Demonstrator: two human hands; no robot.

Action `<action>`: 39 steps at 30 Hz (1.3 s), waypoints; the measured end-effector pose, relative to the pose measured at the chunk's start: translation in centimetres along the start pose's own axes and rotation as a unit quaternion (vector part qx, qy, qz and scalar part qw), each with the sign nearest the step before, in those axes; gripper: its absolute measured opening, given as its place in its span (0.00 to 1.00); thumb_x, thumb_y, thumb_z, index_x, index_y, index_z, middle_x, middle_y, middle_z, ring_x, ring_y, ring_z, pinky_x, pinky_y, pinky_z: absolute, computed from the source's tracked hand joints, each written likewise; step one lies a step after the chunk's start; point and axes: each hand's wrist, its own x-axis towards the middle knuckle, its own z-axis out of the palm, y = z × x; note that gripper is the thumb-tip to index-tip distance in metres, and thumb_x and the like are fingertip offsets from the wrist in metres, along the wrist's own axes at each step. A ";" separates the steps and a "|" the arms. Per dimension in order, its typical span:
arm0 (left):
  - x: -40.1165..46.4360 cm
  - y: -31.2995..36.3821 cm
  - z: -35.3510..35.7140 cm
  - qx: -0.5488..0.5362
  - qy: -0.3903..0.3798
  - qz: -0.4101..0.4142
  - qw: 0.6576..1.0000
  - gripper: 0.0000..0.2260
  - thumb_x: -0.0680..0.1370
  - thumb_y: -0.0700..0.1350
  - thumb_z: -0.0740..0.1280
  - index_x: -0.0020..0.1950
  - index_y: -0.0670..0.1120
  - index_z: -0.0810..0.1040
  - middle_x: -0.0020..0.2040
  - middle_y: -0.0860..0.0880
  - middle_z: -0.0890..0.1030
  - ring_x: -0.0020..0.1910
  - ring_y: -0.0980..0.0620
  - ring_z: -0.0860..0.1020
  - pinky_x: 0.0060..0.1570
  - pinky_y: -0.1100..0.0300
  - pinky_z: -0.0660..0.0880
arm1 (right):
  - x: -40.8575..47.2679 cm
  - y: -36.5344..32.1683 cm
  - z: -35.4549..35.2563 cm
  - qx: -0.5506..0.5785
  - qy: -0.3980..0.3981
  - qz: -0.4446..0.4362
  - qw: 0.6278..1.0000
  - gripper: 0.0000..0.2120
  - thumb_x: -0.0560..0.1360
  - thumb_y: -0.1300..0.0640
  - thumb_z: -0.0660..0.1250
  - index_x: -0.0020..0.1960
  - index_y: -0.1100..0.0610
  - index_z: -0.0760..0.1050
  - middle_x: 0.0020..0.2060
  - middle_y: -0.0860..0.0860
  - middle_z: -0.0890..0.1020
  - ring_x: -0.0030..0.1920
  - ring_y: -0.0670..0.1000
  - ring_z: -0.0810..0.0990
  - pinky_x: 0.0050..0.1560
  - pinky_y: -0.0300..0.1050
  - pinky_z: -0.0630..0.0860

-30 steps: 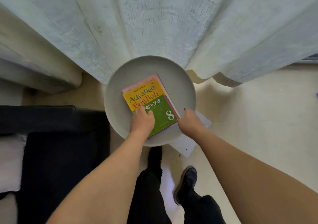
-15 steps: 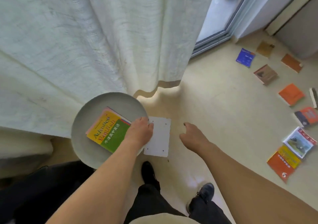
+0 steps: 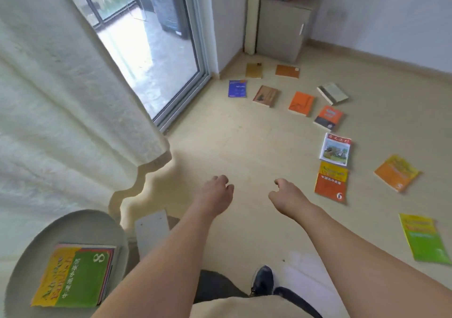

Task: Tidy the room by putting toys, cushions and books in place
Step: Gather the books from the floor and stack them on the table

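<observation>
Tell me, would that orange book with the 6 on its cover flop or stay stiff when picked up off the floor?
The orange book looks like a thin paperback, so it would probably bend somewhat if lifted by one edge. It lies flat on the smooth floor, so it may slide when pushed and be awkward to pinch up. It seems light.

Pale curtain (image 3: 61, 112) at left, sliding glass door (image 3: 146, 56), grey cabinet (image 3: 281, 29) in the corner, beige floor (image 3: 244, 141)

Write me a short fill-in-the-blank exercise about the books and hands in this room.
1. The stack of books lies on a round ____.
2. The orange book nearest the right hand bears the numeral ____.
3. Both that hand and the left hand hold ____.
4. The blue book lies on the floor near the sliding ____.

Missing words: table; 6; nothing; door
</observation>
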 end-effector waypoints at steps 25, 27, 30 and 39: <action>25.7 40.2 13.6 0.016 -0.125 0.023 0.992 0.15 0.81 0.47 0.58 0.62 0.39 0.74 0.60 0.41 0.77 0.55 0.42 0.74 0.48 0.57 0.69 | 21.0 26.7 -31.8 0.140 0.039 0.149 0.978 0.21 0.77 0.57 0.59 0.69 0.56 0.68 0.64 0.55 0.75 0.60 0.56 0.75 0.59 0.47 0.74; 27.0 43.8 15.1 0.013 -0.136 0.018 0.990 0.16 0.81 0.48 0.58 0.64 0.41 0.73 0.62 0.43 0.76 0.56 0.43 0.74 0.48 0.58 0.69 | 23.0 29.6 -34.3 0.150 0.048 0.158 0.975 0.18 0.77 0.57 0.59 0.67 0.56 0.70 0.63 0.56 0.76 0.60 0.57 0.76 0.56 0.45 0.73; 29.5 48.6 18.2 0.023 -0.140 -0.022 0.990 0.16 0.80 0.49 0.59 0.65 0.42 0.73 0.62 0.43 0.77 0.59 0.43 0.75 0.51 0.57 0.71 | 26.5 35.1 -38.1 0.152 0.038 0.177 0.972 0.19 0.78 0.58 0.59 0.68 0.59 0.69 0.65 0.57 0.74 0.62 0.58 0.74 0.54 0.44 0.70; 41.1 56.9 31.4 -0.057 -0.161 -0.148 0.974 0.20 0.79 0.52 0.62 0.68 0.43 0.71 0.61 0.45 0.77 0.55 0.45 0.77 0.54 0.55 0.74 | 45.1 51.9 -41.4 0.150 0.003 0.251 0.956 0.03 0.73 0.61 0.58 0.42 0.58 0.63 0.36 0.53 0.65 0.34 0.54 0.63 0.29 0.42 0.57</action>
